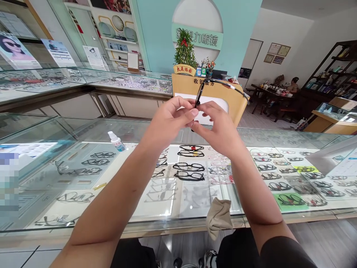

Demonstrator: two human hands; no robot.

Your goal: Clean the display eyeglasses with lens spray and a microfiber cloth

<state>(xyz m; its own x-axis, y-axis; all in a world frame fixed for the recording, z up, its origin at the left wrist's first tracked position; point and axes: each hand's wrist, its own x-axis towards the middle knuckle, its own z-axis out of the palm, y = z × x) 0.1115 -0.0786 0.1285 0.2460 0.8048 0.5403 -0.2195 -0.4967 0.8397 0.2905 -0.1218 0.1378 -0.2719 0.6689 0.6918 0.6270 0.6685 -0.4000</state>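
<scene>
Two hands, left [169, 115] and right [220, 128], meet above the counter [178, 224] — both pinching black glasses [199, 95], held upright between them. A cloth [219, 217] droops over the near edge; a spray bottle [116, 141] sits farther back, leftward.

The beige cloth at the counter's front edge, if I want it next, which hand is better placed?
Probably your right hand: the beige cloth lies below it in the picture, nearer it than your left hand. Both hands are at the dark-framed glasses, so the left would hold those alone.
</scene>
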